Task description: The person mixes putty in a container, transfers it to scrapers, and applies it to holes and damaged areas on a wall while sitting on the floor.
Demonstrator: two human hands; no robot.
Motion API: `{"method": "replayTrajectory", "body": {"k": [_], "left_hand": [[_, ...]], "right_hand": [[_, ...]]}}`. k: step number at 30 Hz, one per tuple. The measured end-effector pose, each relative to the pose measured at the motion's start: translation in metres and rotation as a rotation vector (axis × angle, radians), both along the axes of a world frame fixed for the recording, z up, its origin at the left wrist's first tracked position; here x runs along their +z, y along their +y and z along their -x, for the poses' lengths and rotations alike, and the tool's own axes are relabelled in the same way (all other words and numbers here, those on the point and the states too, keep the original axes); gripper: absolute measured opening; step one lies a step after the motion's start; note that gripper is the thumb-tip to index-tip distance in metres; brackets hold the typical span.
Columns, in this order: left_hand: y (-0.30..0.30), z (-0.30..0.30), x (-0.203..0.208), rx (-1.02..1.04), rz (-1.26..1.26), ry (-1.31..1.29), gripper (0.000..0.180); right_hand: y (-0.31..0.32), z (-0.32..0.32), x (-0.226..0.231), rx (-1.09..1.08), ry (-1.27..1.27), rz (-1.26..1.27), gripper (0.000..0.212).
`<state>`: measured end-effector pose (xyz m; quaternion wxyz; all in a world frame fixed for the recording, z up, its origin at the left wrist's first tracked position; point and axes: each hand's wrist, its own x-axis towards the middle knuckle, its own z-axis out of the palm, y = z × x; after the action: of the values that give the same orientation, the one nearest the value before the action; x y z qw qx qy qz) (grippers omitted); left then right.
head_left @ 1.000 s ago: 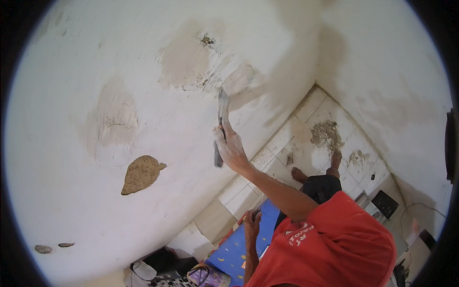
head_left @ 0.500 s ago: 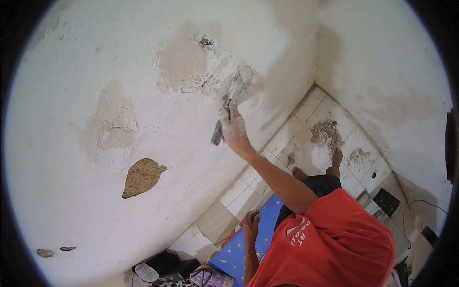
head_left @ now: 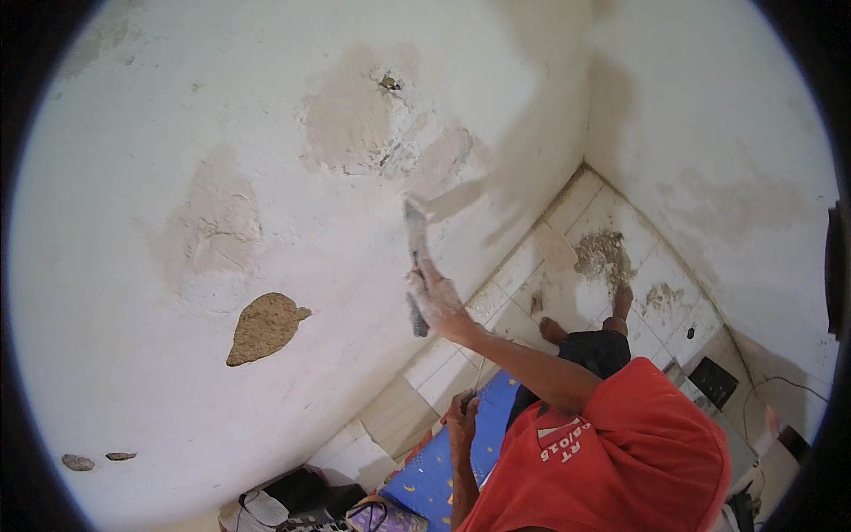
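My right hand (head_left: 437,304), dusted with white, is closed round the dark handle of a putty knife (head_left: 416,235). The knife's blade points up along the white wall (head_left: 337,257), just below a damp, freshly smeared patch (head_left: 443,160); whether it touches the wall I cannot tell. Above that patch, rough plaster surrounds a small dark hole (head_left: 388,82). Lower down, near my body, my left hand (head_left: 462,415) has its fingers closed on something thin that stands up from them, too slight to name.
A brown leaf-shaped bare spot (head_left: 266,328) and another filled patch (head_left: 222,217) mark the wall. Crumbled debris (head_left: 605,254) lies on the white tiles by my feet. A blue patterned mat (head_left: 425,483), bags (head_left: 386,514) and a cable (head_left: 789,379) are close by.
My right hand has drawn the putty knife down and away from the patch, its blade now more upright. The patch surface, earlier behind the blade, shows. My left hand stays nearly in place.
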<state>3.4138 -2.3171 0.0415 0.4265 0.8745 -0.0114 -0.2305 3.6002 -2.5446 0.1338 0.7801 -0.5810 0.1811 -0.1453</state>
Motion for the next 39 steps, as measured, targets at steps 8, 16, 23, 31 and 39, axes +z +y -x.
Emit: {"method": "replayTrajectory", "body": {"k": [8, 16, 23, 31, 39], "left_hand": [[0.017, 0.011, -0.022, 0.036, -0.004, -0.015, 0.025], [0.015, 0.004, -0.026, 0.008, 0.060, 0.012, 0.031], [0.006, 0.001, -0.015, -0.006, 0.008, 0.000, 0.029], [-0.004, 0.003, -0.022, -0.035, 0.038, -0.014, 0.029], [-0.004, 0.005, -0.021, 0.020, 0.029, 0.007, 0.027]], "right_hand": [[-0.068, -0.037, 0.003, -0.232, -0.102, 0.002, 0.030], [-0.021, 0.002, -0.017, 0.066, -0.020, 0.334, 0.065], [-0.107, 0.014, -0.074, -0.064, 0.010, 0.444, 0.060], [-0.056, -0.024, -0.048, -0.120, -0.026, 0.091, 0.049], [-0.038, 0.019, -0.046, 0.072, -0.151, 0.198, 0.064]]}}
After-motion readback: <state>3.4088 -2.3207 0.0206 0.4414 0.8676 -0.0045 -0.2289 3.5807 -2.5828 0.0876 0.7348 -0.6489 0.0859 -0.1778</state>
